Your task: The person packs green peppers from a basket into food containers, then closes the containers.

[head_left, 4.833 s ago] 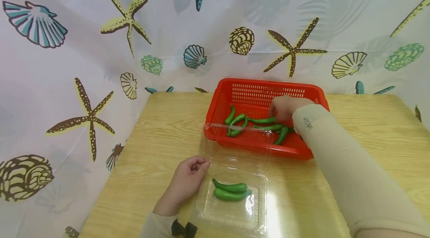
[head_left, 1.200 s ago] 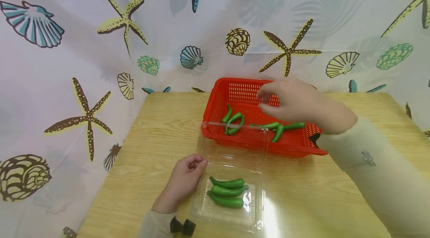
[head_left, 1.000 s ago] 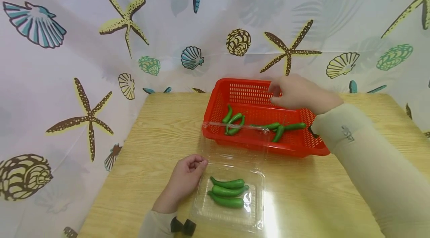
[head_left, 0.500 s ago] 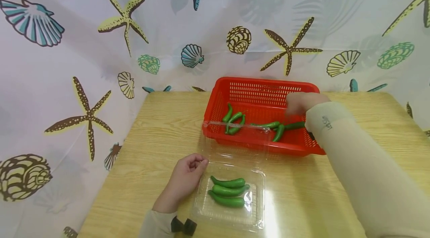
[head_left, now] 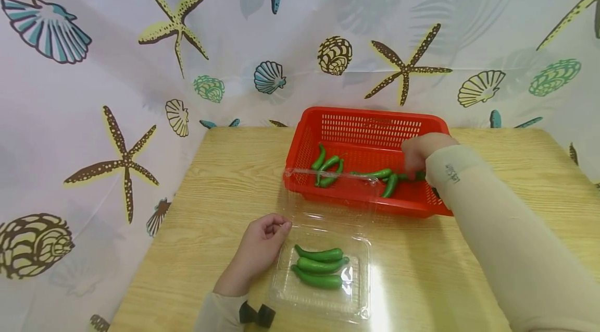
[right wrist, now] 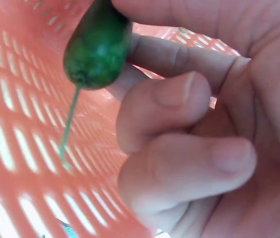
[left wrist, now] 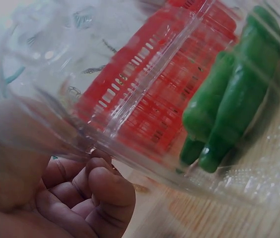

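Note:
Three green chili peppers [head_left: 320,282] lie side by side in the base of an open clear plastic clamshell box [head_left: 319,300]. My left hand [head_left: 260,246] pinches the box's left edge near the hinge, with the other fingers curled. Inside the red plastic basket [head_left: 370,111], at its right side, my right hand [head_left: 424,147] reaches down. In the right wrist view its thumb and forefinger pinch one green chili pepper [right wrist: 100,47] with a thin stem hanging down. More chili peppers [head_left: 329,166] lie on the basket floor, left and middle.
The box's raised lid [head_left: 330,207] leans against the basket's front wall. Wooden tabletop [head_left: 225,181] extends on both sides. A curtain [head_left: 300,24] printed with starfish and shells hangs behind and to the left.
A third pepper now lies in the box. My right hand has come back over the basket, lowered to its right side and taken hold of another pepper. My left hand stays put.

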A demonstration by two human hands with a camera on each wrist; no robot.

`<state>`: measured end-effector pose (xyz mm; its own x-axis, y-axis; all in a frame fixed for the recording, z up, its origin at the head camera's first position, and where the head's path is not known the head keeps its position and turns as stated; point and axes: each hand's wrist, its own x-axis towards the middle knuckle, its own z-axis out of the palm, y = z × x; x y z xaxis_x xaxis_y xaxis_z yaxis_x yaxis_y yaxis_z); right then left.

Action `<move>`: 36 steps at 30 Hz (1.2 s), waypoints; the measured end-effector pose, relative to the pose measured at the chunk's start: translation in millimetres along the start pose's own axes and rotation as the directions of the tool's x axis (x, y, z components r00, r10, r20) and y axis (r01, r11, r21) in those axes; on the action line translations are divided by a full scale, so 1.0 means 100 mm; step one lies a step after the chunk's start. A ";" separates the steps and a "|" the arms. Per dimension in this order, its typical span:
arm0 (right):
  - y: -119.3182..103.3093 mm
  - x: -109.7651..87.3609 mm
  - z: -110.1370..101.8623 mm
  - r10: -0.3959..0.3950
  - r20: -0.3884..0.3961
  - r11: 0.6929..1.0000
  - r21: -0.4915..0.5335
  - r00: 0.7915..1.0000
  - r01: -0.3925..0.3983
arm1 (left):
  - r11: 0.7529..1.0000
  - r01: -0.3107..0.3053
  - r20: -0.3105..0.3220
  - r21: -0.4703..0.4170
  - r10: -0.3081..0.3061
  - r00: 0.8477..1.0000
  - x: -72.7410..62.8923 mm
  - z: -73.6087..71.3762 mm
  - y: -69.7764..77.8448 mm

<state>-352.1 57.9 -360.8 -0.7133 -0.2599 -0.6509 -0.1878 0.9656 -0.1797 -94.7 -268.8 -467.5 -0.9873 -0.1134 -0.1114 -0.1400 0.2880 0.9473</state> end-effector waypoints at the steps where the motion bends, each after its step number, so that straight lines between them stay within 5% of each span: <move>1: -0.01 -0.02 -0.01 -0.014 -0.011 1.000 -0.024 1.000 0.013 | 1.000 0.003 0.000 0.001 -0.003 1.000 0.00 0.00 0.00; 10: -0.15 -0.06 -0.10 -0.263 -0.121 0.945 -0.233 0.957 0.230 | 1.000 0.013 -0.010 0.001 -0.013 1.000 -0.01 -0.01 0.02; 19: -0.21 -0.25 -0.19 -0.296 -0.339 0.940 -0.271 0.893 0.209 | 1.000 0.006 -0.036 0.002 -0.006 0.999 -0.01 0.00 0.02; 27: -0.20 -0.50 -0.23 -0.336 -0.445 0.936 -0.256 0.830 0.242 | 1.000 0.011 -0.026 0.001 -0.011 1.000 -0.01 0.00 0.02; 32: -0.31 -0.82 -0.19 -0.418 -0.523 0.908 -0.261 0.743 0.328 | 1.000 0.007 -0.023 -0.006 -0.007 1.000 0.00 0.01 0.01; 36: -0.49 -1.16 -0.05 -0.519 -0.591 0.853 -0.307 0.618 0.423 | 1.000 0.007 -0.010 -0.001 -0.007 1.000 0.00 0.01 0.00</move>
<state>-263.8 40.9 -273.1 -0.7420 -0.6583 0.1269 -0.6691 0.7151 -0.2022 -94.8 -267.9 -467.6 -0.9854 -0.1246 -0.1156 -0.1473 0.2860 0.9468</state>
